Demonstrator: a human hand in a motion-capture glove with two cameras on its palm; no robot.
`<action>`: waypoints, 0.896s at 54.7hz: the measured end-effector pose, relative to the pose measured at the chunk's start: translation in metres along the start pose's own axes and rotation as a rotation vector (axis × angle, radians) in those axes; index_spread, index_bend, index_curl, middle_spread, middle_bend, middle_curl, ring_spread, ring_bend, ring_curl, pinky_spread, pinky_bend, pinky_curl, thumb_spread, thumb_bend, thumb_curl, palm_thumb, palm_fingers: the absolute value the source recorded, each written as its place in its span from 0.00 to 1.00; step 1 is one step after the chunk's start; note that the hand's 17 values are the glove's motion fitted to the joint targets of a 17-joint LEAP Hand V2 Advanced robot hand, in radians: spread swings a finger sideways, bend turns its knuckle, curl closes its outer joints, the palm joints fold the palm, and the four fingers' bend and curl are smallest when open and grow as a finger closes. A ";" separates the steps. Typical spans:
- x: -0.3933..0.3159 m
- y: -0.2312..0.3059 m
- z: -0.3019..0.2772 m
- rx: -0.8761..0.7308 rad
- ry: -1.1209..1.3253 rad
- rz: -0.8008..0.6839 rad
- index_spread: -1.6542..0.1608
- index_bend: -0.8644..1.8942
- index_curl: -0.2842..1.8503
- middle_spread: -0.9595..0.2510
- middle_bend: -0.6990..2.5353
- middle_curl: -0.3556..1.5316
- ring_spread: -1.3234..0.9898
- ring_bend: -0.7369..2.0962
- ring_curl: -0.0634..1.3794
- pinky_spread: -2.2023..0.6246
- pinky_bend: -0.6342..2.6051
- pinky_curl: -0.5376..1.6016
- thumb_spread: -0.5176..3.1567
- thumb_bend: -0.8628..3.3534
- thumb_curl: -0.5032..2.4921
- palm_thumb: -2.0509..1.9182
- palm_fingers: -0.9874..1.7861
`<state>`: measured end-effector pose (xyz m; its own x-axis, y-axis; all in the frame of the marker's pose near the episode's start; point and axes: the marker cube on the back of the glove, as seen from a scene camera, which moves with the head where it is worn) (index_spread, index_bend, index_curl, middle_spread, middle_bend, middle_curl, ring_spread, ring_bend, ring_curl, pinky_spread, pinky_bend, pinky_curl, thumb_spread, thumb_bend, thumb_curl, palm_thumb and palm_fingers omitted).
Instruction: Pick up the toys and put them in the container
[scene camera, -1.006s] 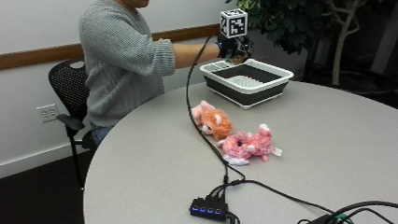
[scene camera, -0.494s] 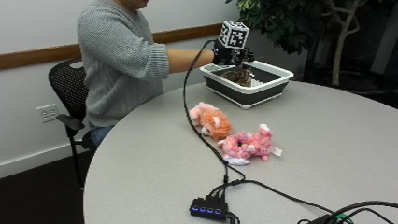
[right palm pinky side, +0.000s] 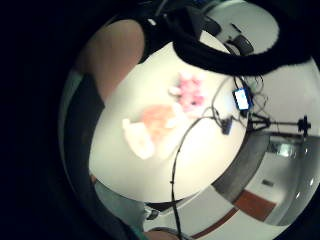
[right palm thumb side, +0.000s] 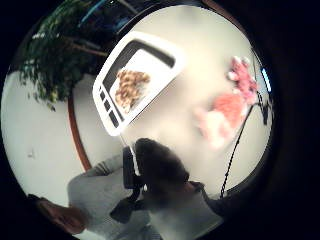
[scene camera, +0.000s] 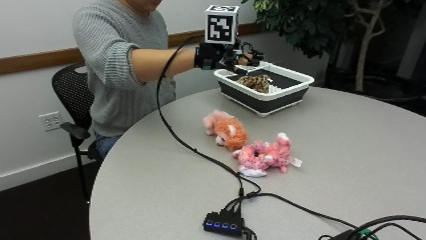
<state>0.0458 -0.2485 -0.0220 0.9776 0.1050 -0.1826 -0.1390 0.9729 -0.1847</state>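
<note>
Gloved right hand (scene camera: 229, 56) has lifted off the container (scene camera: 265, 96), fingers apart, empty; orange toy (scene camera: 225, 129) lies nearer, down-left on the worktop (scene camera: 373, 150).

No text, label or number is readable.

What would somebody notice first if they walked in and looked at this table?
Probably the two fluffy toys lying side by side mid-table: an orange toy and a pink toy. Next, the gloved right hand above the white-rimmed container by the table's far edge, where a brown spotted toy lies inside.
</note>
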 end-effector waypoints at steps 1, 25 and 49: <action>0.006 -0.001 -0.001 -0.001 -0.033 0.030 0.73 0.36 0.28 0.71 0.25 0.31 0.56 0.31 0.21 0.80 0.46 0.42 0.44 0.19 0.26 0.49 0.27; 0.081 -0.060 0.024 -0.005 -0.086 0.215 0.73 0.36 0.26 0.71 0.25 0.29 0.56 0.32 0.20 0.81 0.46 0.42 0.46 0.19 0.24 0.50 0.27; 0.120 -0.121 0.219 -0.277 -0.107 0.327 0.72 0.32 0.22 0.71 0.24 0.28 0.56 0.34 0.21 0.80 0.53 0.44 0.48 0.20 0.25 0.51 0.26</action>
<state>0.2147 -0.3083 0.1896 0.8841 0.4329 -0.1761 -0.4665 0.7945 -0.3888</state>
